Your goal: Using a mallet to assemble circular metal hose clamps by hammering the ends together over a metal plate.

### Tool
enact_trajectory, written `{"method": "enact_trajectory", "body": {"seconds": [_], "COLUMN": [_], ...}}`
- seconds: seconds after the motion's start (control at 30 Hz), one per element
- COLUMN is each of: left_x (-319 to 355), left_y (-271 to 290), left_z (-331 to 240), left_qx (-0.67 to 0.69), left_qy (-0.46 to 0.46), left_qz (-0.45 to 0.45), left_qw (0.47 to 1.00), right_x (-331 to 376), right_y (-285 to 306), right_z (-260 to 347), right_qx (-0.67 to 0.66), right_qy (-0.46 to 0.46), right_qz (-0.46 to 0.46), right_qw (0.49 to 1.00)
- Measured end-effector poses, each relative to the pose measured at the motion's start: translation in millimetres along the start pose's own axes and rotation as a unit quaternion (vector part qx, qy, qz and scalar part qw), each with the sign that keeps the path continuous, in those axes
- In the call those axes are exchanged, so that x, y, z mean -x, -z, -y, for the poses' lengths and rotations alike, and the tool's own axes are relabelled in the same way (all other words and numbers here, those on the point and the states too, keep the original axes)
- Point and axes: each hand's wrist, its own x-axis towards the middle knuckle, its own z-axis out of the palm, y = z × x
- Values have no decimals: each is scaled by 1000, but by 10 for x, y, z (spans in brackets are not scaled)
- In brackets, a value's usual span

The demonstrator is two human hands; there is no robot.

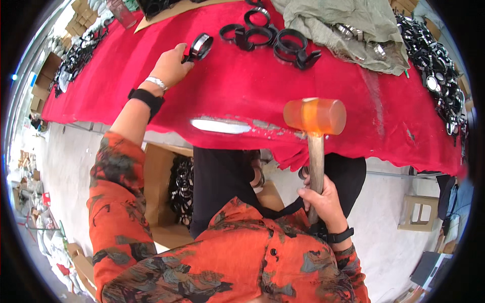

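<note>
The left hand (171, 64) pinches a black ring clamp (200, 46) on the red surface (227, 91); the right hand (323, 199), at five o'clock, grips an orange mallet (314, 117).

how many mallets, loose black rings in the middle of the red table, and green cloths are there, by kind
mallet, in the right hand: 1
ring at the left hand: 1
loose black rings mid-table: about 6, some overlap
green cloth: 1
total: about 9, leaving out the heaps at the table's ends

Left hand (169, 65) reaches forward with arm outstretched, fingers pinching; right hand (323, 199) is fisted, held near the body.
</note>
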Motion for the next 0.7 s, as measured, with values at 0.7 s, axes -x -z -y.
{"method": "enact_trajectory", "body": {"seconds": [0.7], "left_x": [1951], "left_y": [-535], "left_z": [-873], "left_qx": [616], "left_qy": [117], "left_qz": [25], "left_qw": [779], "right_x": [220], "right_y": [-614], "right_z": [840], "right_qx": [115], "right_qy": [87], "right_qz": [30], "right_qw": [989]}}
